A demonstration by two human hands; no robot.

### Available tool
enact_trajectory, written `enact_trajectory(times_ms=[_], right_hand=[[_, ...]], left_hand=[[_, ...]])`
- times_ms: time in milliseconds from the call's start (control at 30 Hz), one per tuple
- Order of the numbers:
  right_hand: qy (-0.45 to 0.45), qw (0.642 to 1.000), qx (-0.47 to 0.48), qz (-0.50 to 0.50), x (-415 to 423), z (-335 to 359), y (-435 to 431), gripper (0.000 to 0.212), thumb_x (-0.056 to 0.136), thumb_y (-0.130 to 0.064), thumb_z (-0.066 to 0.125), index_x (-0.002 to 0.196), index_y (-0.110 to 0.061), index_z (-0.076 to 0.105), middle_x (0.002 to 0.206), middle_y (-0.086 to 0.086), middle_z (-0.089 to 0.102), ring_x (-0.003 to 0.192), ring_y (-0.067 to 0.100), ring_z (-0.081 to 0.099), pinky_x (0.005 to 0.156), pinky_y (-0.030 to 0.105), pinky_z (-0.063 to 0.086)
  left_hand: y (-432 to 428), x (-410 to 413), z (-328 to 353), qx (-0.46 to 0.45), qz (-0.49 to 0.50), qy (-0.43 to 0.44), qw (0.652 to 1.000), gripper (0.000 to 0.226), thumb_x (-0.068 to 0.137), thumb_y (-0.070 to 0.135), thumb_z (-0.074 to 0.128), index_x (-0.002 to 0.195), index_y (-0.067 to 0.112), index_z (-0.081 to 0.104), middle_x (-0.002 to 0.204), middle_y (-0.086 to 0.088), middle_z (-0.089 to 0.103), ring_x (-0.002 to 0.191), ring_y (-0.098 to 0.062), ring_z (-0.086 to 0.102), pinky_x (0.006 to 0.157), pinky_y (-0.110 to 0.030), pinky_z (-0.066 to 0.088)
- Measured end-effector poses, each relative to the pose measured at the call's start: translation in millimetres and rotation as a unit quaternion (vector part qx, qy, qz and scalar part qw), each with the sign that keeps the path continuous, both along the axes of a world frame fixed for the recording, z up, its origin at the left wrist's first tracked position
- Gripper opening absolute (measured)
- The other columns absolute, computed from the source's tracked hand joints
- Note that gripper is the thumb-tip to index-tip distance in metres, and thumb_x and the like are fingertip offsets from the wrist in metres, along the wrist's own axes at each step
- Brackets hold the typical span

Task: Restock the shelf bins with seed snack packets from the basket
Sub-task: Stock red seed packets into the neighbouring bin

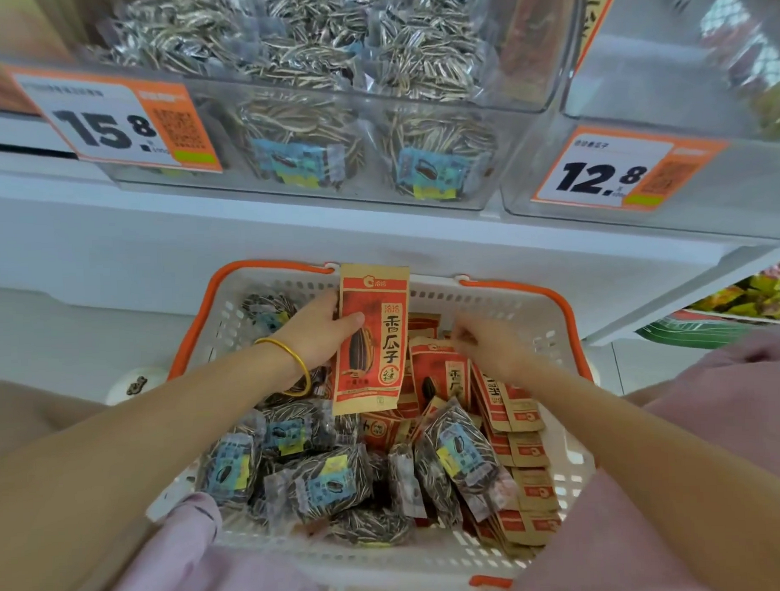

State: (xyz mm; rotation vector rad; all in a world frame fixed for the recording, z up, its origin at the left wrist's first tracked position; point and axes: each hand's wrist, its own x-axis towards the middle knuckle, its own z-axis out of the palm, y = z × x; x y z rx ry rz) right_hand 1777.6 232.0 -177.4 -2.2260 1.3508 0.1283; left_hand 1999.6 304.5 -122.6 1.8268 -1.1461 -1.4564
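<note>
A white basket (256,309) with orange handles sits below me, full of seed snack packets. My left hand (319,333) grips a red and tan paper packet (372,340), upright over the basket's far side, thumb across its front. My right hand (491,340) reaches down among the red packets (444,373) standing in the basket; its fingertips are curled at their tops, and whether they pinch one is unclear. Clear packets of striped seeds (324,483) with blue labels fill the basket's near left. Above, a clear shelf bin (482,195) holds the same striped seed packets.
A second clear bin (738,181) at the upper right bears a 12.8 price tag (605,175); the left bin carries a 15.8 tag (108,124). The white shelf edge (244,238) runs just above the basket. Colourful goods (751,296) lie on a lower shelf at right.
</note>
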Motion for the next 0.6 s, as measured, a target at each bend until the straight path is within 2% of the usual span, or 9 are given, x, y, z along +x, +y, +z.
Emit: enact_trajectory(times_ms=[33,100,200,267,367,467,500,534,600], right_hand=[[-0.023,1.000,-0.004,0.016,-0.8,21.9,0.6,0.010,0.095,-0.012,0.050,0.086,-0.016,0.053,0.085,-0.005,0.056,0.081,0.012,0.053,0.068,0.013,0.041],[-0.060,0.998,-0.003,0.037,-5.9,62.4,0.2,0.011,0.095,-0.014,0.050,0.086,-0.020,0.052,0.082,-0.010,0.055,0.076,0.007,0.053,0.061,0.011,0.039],[-0.207,0.975,0.071,-0.030,-15.7,101.7,3.7,0.012,0.095,-0.008,0.050,0.087,-0.016,0.055,0.081,-0.002,0.065,0.075,0.009,0.064,0.064,0.021,0.054],[-0.289,0.946,0.119,-0.084,-14.3,110.2,12.0,0.012,0.095,-0.003,0.049,0.088,-0.013,0.054,0.077,0.002,0.065,0.068,0.006,0.065,0.057,0.023,0.056],[-0.343,0.917,0.136,-0.150,-7.1,109.1,22.5,0.005,0.095,-0.002,0.048,0.093,-0.004,0.052,0.076,0.005,0.064,0.060,0.003,0.064,0.049,0.018,0.050],[-0.340,0.916,0.103,-0.187,-4.3,105.8,25.9,0.005,0.095,-0.005,0.051,0.092,-0.007,0.054,0.083,0.007,0.065,0.059,0.002,0.063,0.047,0.016,0.048],[-0.339,0.916,0.093,-0.191,-3.3,106.1,27.8,0.005,0.094,-0.006,0.052,0.092,-0.008,0.055,0.085,0.007,0.065,0.060,0.004,0.064,0.047,0.017,0.049],[-0.342,0.916,0.084,-0.193,-2.0,106.8,30.5,0.004,0.094,-0.007,0.053,0.092,-0.009,0.056,0.086,0.007,0.064,0.062,0.007,0.064,0.048,0.018,0.050],[-0.357,0.909,0.070,-0.204,-1.2,111.7,36.6,0.002,0.093,-0.010,0.055,0.095,-0.011,0.057,0.088,0.007,0.063,0.068,0.012,0.065,0.051,0.021,0.053]], left_hand=[[0.3,-0.5,1.2,-0.006,0.006,0.001,1.000,0.018,0.098,0.021,0.044,0.116,0.022,0.048,0.114,-0.004,0.063,0.104,-0.023,0.061,0.093,-0.048,0.049],[0.8,-0.7,2.9,-0.015,0.010,-0.007,1.000,0.015,0.099,0.021,0.042,0.113,0.025,0.044,0.112,-0.002,0.061,0.104,-0.023,0.060,0.093,-0.046,0.048],[2.0,-3.1,6.1,-0.019,-0.001,-0.001,1.000,0.015,0.100,0.023,0.039,0.115,0.025,0.040,0.111,-0.001,0.060,0.101,-0.021,0.060,0.089,-0.039,0.048],[4.6,-10.2,11.7,-0.003,-0.009,0.054,0.998,0.019,0.100,0.027,0.037,0.119,0.024,0.042,0.114,-0.001,0.061,0.103,-0.021,0.061,0.090,-0.039,0.049],[11.9,-21.9,18.2,0.025,-0.005,0.121,0.992,0.038,0.097,0.044,0.038,0.128,0.023,0.044,0.119,-0.003,0.063,0.107,-0.024,0.061,0.095,-0.050,0.047],[20.7,-30.6,24.3,0.020,-0.070,0.151,0.986,0.069,0.078,0.073,0.042,0.131,0.029,0.043,0.123,0.003,0.061,0.111,-0.019,0.061,0.093,-0.047,0.048],[23.7,-35.0,27.8,0.013,-0.101,0.146,0.984,0.070,0.075,0.072,0.047,0.131,0.031,0.041,0.124,0.005,0.060,0.110,-0.016,0.061,0.093,-0.044,0.049],[26.1,-38.8,31.1,0.001,-0.119,0.130,0.984,0.061,0.077,0.064,0.055,0.127,0.033,0.039,0.122,0.007,0.059,0.107,-0.011,0.062,0.093,-0.038,0.050],[29.2,-45.5,40.2,-0.033,-0.132,0.100,0.986,0.033,0.085,0.035,0.063,0.111,0.037,0.042,0.111,0.013,0.060,0.094,0.001,0.064,0.081,-0.020,0.053]])
